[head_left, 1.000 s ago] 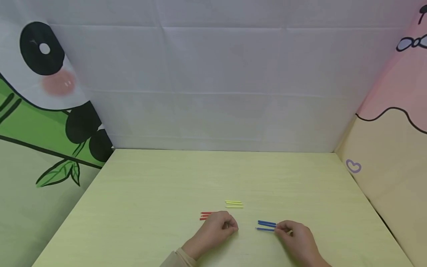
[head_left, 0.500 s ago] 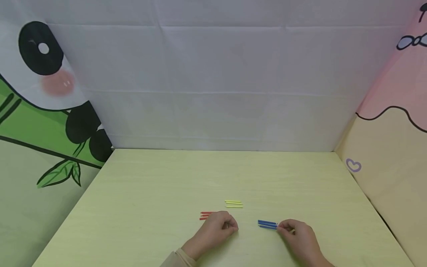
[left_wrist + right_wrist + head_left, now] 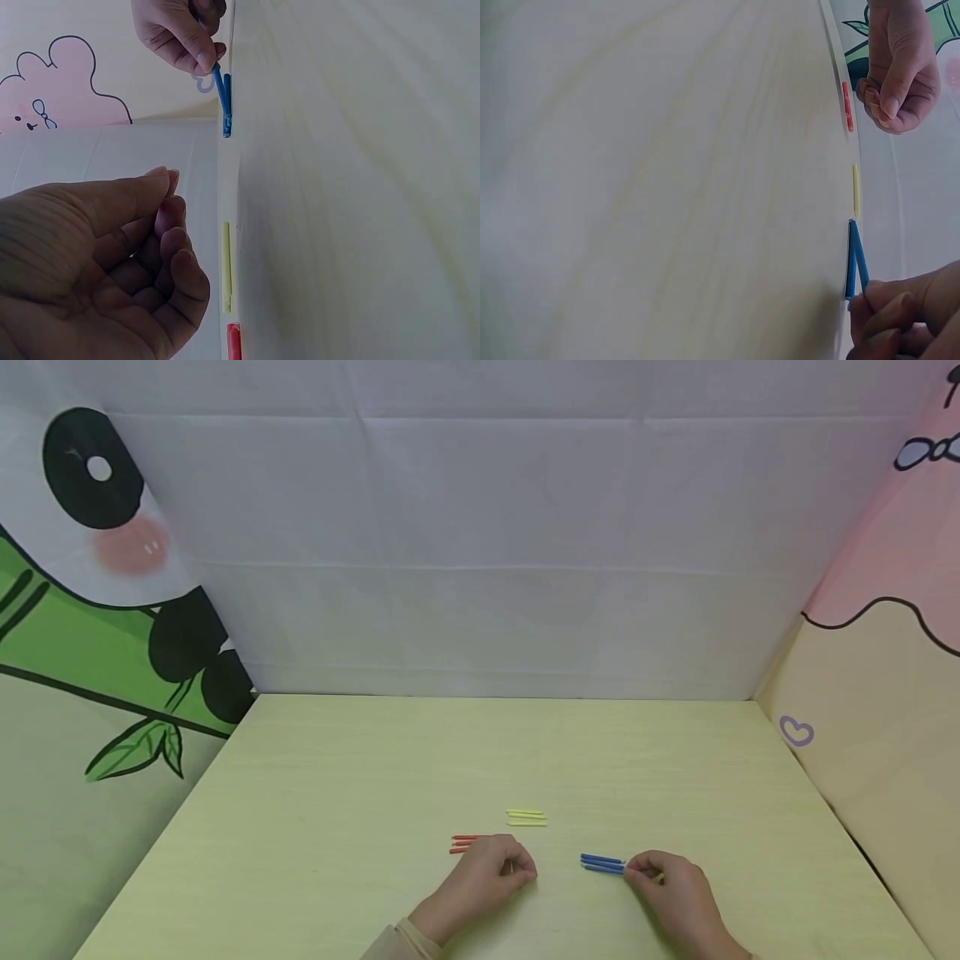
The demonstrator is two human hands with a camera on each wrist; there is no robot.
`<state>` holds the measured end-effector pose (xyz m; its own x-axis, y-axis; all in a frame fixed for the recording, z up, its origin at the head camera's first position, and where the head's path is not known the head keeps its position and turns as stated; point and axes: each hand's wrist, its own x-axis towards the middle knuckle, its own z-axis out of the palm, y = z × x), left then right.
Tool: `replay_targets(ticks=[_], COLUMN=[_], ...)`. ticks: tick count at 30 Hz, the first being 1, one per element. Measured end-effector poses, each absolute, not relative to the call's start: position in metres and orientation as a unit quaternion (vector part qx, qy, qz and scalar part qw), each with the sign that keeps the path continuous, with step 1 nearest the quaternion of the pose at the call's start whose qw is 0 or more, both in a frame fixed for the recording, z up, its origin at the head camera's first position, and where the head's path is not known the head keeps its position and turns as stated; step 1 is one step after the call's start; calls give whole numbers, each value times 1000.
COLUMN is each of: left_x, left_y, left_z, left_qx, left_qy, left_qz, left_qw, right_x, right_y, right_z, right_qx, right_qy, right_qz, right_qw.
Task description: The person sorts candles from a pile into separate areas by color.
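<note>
My right hand (image 3: 672, 889) pinches the near end of a thin blue stick (image 3: 861, 255) between thumb and fingertips. In the right wrist view that stick slants up from the table, its far end down beside the other blue sticks (image 3: 850, 262). From the head view, the blue sticks lie side by side in a close row. My left hand (image 3: 486, 878) hovers with loosely curled fingers, thumb tip meeting the index finger and nothing held. It partly covers a row of red sticks (image 3: 459, 844). Yellow sticks (image 3: 527, 817) lie a little farther back, between the two hands.
The pale yellow tabletop (image 3: 375, 760) runs back to a white cloth wall (image 3: 487, 552). Printed side panels rise along both edges, a green one (image 3: 75, 610) on the left and a pink and cream one (image 3: 877, 693) on the right.
The nearest blue stick, held by the right hand, has moved back and slightly right, closing the gap to the other blue sticks. My left hand has stayed in place.
</note>
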<state>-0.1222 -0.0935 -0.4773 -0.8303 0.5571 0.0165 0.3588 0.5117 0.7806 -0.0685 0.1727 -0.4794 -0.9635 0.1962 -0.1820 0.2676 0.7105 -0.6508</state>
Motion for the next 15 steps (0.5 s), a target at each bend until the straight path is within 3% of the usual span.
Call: replay_targets(ticks=[15], left_x=[-121], left_y=[-92], left_z=[-478], left_qx=[260], left_qy=[864], left_qz=[414], left_qw=[120], right_x=[-68], right_y=[172], right_z=[-477], right_qx=[126], right_qy=[925], right_qz=[-356], right_qw=[41])
